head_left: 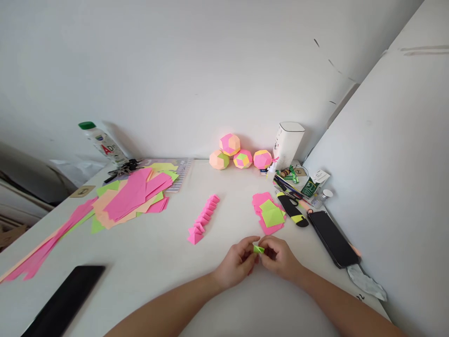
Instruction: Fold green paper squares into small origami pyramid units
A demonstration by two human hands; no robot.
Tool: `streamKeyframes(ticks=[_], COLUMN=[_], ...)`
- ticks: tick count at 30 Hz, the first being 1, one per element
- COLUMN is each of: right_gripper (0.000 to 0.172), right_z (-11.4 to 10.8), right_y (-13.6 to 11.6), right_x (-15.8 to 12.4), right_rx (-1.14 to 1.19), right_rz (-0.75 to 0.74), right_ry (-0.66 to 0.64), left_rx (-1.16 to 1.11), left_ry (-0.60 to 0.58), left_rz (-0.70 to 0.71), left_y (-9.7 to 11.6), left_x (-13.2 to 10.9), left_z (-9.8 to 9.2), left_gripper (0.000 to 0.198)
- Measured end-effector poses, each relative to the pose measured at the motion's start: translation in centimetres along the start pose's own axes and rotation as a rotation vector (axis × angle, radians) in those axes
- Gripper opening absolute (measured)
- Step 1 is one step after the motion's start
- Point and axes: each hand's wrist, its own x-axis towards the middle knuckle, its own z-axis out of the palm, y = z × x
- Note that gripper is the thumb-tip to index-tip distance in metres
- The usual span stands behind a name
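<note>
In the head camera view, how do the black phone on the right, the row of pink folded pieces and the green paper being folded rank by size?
1. black phone, largest.
2. row of pink folded pieces, nearly as long but slimmer.
3. green paper, by far the smallest, though partly covered.

You get a bright, even picture. The soft light seems to come from your left, since the bottle [101, 142] and the white box [288, 138] each throw a faint shadow rightward on the back wall [196, 84]. Under your left hand [235, 264] and right hand [280, 260], the counter [147, 262] shows only pale shade. There is no hard glare, and the black phone [332, 238] carries a dull sheen. The neon sheets [133, 196] look oversaturated, and the paper balls [229, 144] tint the wall pink behind them. The folded green paper [258, 249] pinched in your fingers [248, 244] is small and slightly soft. Toward the edges, the lens bends the counter's rim and tilts the right wall [386, 164].
</note>
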Motion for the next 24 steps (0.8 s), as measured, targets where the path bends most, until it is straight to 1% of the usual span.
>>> streamKeyframes(ticks=[4, 11, 18, 24], right_gripper=[0.013, 0.011, 0.011, 0.012], right_z=[0.2, 0.0, -0.1, -0.3], right_y=[0.2, 0.1, -0.4, -0.7], right_x=[-0.1, -0.1, 0.0, 0.1], right_rx=[-0.042, 0.007, -0.001, 0.043], right_rz=[-0.023, 0.023, -0.033, 0.015], right_ry=[0.011, 0.009, -0.030, -0.056], left_rx=[-0.005, -0.096, -0.002, 0.010], left_ry=[-0.016, 0.040, -0.004, -0.034], left_rz=[-0.016, -0.086, -0.065, -0.046], left_y=[0.4, 1.0, 1.1, 0.7], left_x=[0.0, 0.0, 0.0, -0.1], left_z=[0.2, 0.1, 0.2, -0.1], left_gripper=[0.037, 0.037, 0.029, 0.037])
